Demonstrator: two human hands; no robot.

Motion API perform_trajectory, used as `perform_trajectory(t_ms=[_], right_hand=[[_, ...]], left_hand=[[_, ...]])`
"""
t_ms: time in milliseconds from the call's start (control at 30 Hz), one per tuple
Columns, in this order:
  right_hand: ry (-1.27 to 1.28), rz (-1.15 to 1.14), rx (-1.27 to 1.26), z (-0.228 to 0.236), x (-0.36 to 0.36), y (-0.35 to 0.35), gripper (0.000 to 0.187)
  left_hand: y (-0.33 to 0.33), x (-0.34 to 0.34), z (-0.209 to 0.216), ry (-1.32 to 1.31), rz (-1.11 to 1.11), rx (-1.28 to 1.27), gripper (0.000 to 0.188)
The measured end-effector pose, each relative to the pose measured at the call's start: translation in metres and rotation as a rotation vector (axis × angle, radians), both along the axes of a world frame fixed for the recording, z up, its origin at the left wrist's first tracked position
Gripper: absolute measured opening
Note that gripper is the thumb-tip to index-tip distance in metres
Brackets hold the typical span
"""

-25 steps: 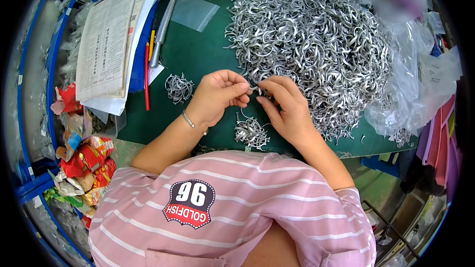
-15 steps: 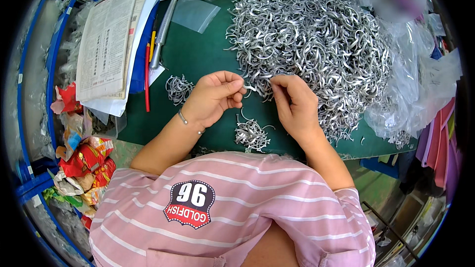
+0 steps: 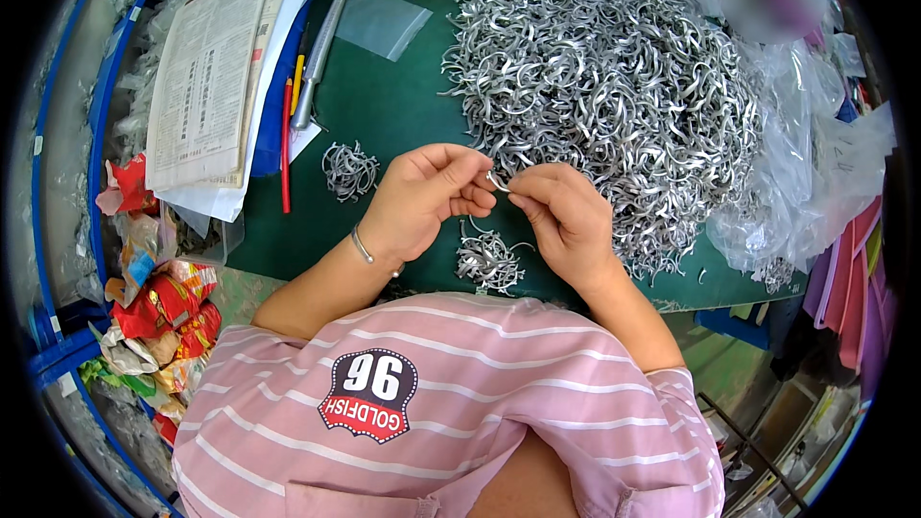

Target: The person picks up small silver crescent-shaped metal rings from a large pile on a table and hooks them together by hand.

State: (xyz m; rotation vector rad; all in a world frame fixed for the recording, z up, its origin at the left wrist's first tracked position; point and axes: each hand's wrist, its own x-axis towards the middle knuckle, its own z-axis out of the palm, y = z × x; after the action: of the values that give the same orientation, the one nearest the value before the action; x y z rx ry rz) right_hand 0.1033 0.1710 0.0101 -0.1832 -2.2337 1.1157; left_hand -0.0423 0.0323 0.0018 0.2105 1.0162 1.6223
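Observation:
A small curved silvery metal strip [image 3: 497,181] spans the gap between my two hands. My left hand [image 3: 430,197] pinches its upper end between thumb and fingers. The fingertips of my right hand [image 3: 568,216] are closed at its lower end. Just beyond both hands spreads a large heap of similar curved metal strips [image 3: 604,86]. A small pile of strips [image 3: 489,261] lies near the table's front edge, below the hands. Another little pile [image 3: 349,172] sits left of my left hand.
Newspapers and papers [image 3: 206,86], a red pen [image 3: 286,149] and a metal-handled tool [image 3: 319,58] lie on the green table's [image 3: 403,86] left. Plastic bags [image 3: 796,153] flank the heap's right. A blue rack [image 3: 106,86] stands at far left. Someone's blurred head shows at upper right.
My right hand has moved left from the heap's edge to meet my left hand at the metal strip. My left hand has shifted slightly right.

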Motion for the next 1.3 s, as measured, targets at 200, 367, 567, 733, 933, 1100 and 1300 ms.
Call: perform_trajectory(t_ms=[200,367,567,733,933,1100,1300], right_hand=[[0.056,-0.054,-0.172,-0.007,0.003,-0.008,0.013],[-0.131,0.037,-1.115,0.0,0.007,-0.005,0.011],[-0.132,0.075,-0.839,-0.005,0.015,-0.012,0.007],[-0.109,0.276,-0.019,-0.005,0.017,-0.01,0.014],[-0.164,0.304,-0.074,-0.003,0.017,-0.015,0.01],[-0.132,0.091,-0.087,-0.004,0.015,-0.008,0.014],[-0.19,-0.036,-0.262,0.004,0.003,-0.011,0.02]], left_hand=[[0.001,0.013,0.004,0.485,0.111,0.048,0.007],[-0.001,0.016,0.006,0.873,0.176,0.118,0.011],[0.0,0.005,0.015,1.381,0.094,0.183,0.021],[0.0,-0.008,-0.003,1.328,0.049,-0.09,0.016],[0.008,-0.005,-0.028,1.712,-0.05,-0.067,0.015],[0.001,-0.006,-0.004,1.196,-0.15,-0.253,0.003],[-0.006,-0.007,0.007,0.449,-0.279,-0.156,0.011]])
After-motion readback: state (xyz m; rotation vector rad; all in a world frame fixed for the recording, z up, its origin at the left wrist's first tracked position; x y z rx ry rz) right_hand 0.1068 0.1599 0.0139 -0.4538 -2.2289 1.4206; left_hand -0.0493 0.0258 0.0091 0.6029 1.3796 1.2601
